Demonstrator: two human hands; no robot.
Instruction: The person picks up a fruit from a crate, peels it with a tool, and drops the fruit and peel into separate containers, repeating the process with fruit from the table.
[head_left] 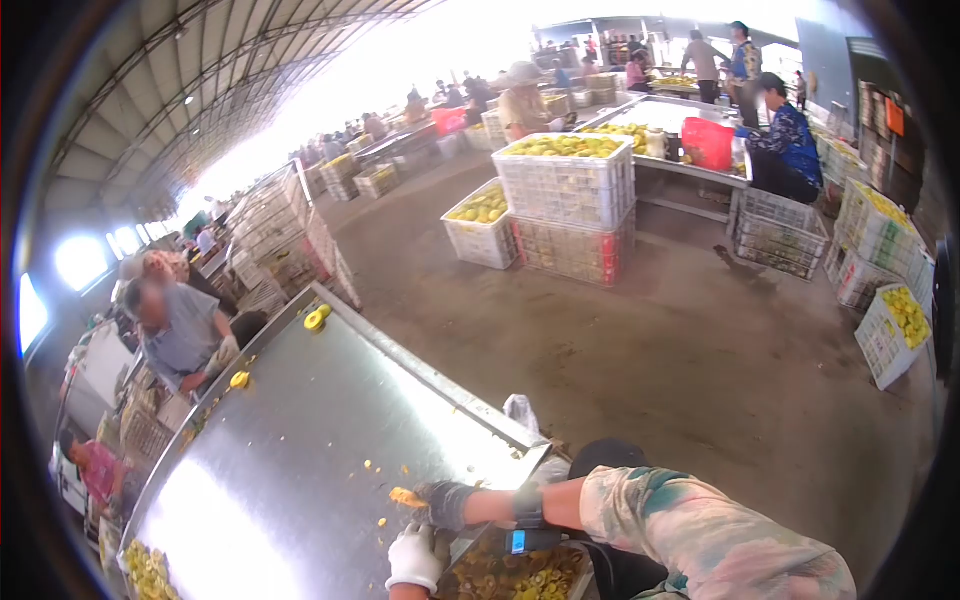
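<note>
My right hand [448, 504], in a dark glove with a watch band at the wrist, reaches in from the right over the near edge of the metal table [340, 420]. At its fingertips is an elongated orange-yellow piece [406, 497]. Just below it, my left hand [415, 558] in a white glove has its fingers curled close to the right hand; I cannot tell what they hold. Under both hands stands a container of brown-yellow cut fruit pieces [515, 578]. Small yellow scraps [382, 522] lie on the metal beside my hands.
Yellow fruit pieces sit at the table's far end [317, 318], by its left edge [240, 380] and heaped at the near left corner [150, 575]. A person [185, 325] works across the table. Stacked fruit crates [565, 190] stand on the floor beyond, near another worktable [690, 178] with people.
</note>
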